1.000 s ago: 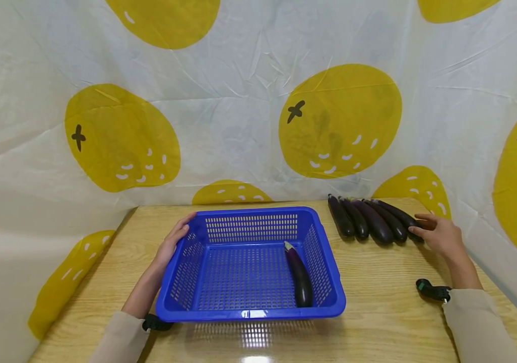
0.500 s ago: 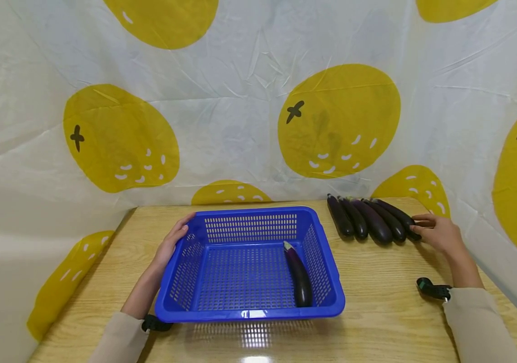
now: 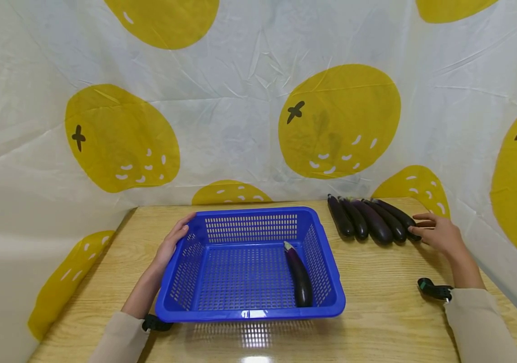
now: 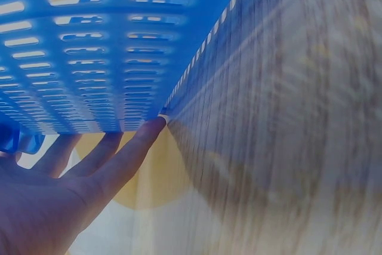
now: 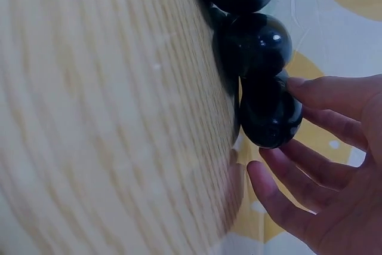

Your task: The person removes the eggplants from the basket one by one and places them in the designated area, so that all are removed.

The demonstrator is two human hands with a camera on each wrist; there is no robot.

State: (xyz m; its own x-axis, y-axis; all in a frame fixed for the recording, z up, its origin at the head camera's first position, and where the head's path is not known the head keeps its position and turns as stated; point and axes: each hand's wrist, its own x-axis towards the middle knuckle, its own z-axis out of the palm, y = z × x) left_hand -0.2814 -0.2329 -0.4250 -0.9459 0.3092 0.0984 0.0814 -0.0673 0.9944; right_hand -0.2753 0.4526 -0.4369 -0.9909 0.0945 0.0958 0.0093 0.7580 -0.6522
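Observation:
A blue plastic basket (image 3: 249,315) sits on the wooden table with one dark purple eggplant (image 3: 299,275) lying along its right inner wall. My left hand (image 3: 173,244) rests with straight fingers (image 4: 128,150) against the basket's left wall (image 4: 89,58). Several more eggplants (image 3: 372,219) lie side by side at the table's far right. My right hand (image 3: 437,233) reaches the outermost eggplant (image 5: 268,114) of that row, its fingers (image 5: 325,97) loosely spread and touching the eggplant's end, not closed round it.
A white curtain with yellow fruit prints (image 3: 340,121) hangs close behind and on both sides of the table. The bare wooden tabletop (image 3: 385,307) stretches between basket and right arm. Black wrist straps (image 3: 433,290) show on both sleeves.
My right hand has crept slightly farther toward the end of the outermost eggplant. The left hand and the basket have stayed put.

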